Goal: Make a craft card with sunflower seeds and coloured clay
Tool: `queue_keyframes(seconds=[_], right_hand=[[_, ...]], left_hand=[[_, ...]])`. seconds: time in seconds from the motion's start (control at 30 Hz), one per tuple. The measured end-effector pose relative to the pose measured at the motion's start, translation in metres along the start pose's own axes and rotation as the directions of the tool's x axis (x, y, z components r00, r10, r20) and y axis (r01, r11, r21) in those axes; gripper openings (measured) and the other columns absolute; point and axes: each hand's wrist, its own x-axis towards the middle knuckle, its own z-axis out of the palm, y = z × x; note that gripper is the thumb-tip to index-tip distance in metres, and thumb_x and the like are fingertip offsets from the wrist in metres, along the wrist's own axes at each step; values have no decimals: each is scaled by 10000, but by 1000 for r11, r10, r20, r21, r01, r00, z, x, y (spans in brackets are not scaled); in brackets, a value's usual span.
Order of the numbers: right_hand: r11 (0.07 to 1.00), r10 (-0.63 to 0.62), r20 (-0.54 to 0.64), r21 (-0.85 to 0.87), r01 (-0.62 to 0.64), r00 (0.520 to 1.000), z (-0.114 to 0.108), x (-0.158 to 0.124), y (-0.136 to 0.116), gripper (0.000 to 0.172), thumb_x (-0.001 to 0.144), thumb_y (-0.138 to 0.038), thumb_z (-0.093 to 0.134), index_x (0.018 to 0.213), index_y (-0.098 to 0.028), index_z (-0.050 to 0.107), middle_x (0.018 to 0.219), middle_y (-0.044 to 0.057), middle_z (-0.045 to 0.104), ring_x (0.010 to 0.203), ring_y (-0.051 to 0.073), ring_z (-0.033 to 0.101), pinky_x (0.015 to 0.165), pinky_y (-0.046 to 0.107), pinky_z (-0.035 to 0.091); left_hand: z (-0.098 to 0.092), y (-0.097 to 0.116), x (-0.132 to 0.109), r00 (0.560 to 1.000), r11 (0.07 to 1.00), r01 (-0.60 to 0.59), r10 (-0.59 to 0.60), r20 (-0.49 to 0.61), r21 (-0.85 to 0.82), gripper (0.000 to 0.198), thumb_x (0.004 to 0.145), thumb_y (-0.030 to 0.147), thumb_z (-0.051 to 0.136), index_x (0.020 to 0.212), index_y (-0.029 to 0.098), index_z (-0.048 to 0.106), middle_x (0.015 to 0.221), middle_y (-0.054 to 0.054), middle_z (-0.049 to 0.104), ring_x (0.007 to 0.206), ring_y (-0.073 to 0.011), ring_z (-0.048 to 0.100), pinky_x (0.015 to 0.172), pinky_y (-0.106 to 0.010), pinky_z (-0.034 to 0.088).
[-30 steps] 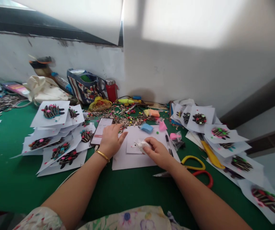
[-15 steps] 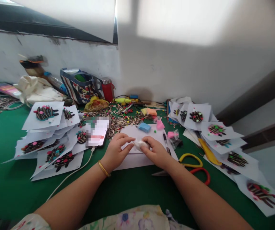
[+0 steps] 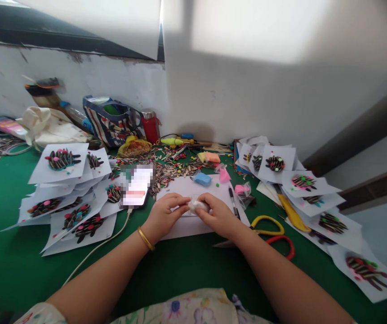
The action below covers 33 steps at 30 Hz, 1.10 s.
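A soft white lump (image 3: 200, 206), apparently modelling clay in a clear plastic bag, is between my hands above the white paper sheet (image 3: 193, 230). My right hand (image 3: 218, 215) grips the lump with thumb and fingers from the right. My left hand (image 3: 166, 213) is closed, thumb against fingers, pinching the bag's left edge. Behind the hands a blue clay pack (image 3: 202, 179) and a pink clay pack (image 3: 224, 174) rest at the sheet's far edge. A black pen (image 3: 233, 200) lies along its right side.
Scissors (image 3: 269, 226) lie partly under my right forearm. A phone (image 3: 139, 189) with a white cable (image 3: 102, 247) lies left. Papers with seed pictures stack at left (image 3: 60, 164) and right (image 3: 335, 225). Loose sunflower seeds (image 3: 166, 168), a red flask (image 3: 150, 127) and a striped bag (image 3: 110, 123) stand behind.
My left thumb and fingertips have closed together at the bag's left edge; they were further apart before. My right hand keeps its grip on the white lump.
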Motion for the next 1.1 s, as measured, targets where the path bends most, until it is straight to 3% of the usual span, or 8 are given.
queue_keyframes(seconds=[0.13,0.37,0.53,0.7,0.93,1.1], right_hand=[[1000,20,-7,-20,-20,1000,1,-1,0,129,846,-291,568,942,-205,554,809,-21,578,708,141,503,637,256,366],[998,37,-64,-57,-40,997,3,1,0,143,830,-286,595,945,-206,565,840,-13,591,732,145,510,655,261,370],[999,42,-33,6,-42,999,1,1,-1,209,832,-349,619,962,-203,548,878,-4,590,764,153,529,676,264,397],[993,-26,31,116,22,999,0,0,0,288,914,-400,519,1119,-200,548,1053,39,619,950,188,567,827,296,422],[998,-37,64,54,34,997,3,-1,-2,224,960,-375,447,945,-193,577,871,13,613,808,163,553,725,269,409],[996,-30,62,85,24,998,2,1,-2,274,959,-422,448,977,-189,591,884,23,621,820,169,557,733,272,417]], left_hand=[[2,2,-1,1000,999,-5,5,3,-40,264,855,286,658,1109,218,686,894,-38,692,837,-163,634,781,-300,515],[4,8,-4,1000,997,2,0,-24,73,379,808,355,707,1154,208,662,1036,-80,674,988,-220,612,903,-385,491],[6,7,-5,997,997,-6,11,-71,80,279,864,279,642,1132,205,664,992,-66,688,949,-197,630,868,-353,508],[7,10,-4,993,998,-30,35,-112,51,242,859,266,650,1094,211,667,967,-43,707,887,-167,650,832,-318,527],[9,21,-5,996,997,-68,70,-49,30,212,874,250,630,1075,229,696,921,-49,721,852,-168,658,784,-310,540],[9,20,-5,995,996,-83,85,-58,38,225,881,233,619,1098,232,680,944,-52,715,880,-171,652,812,-322,532]])
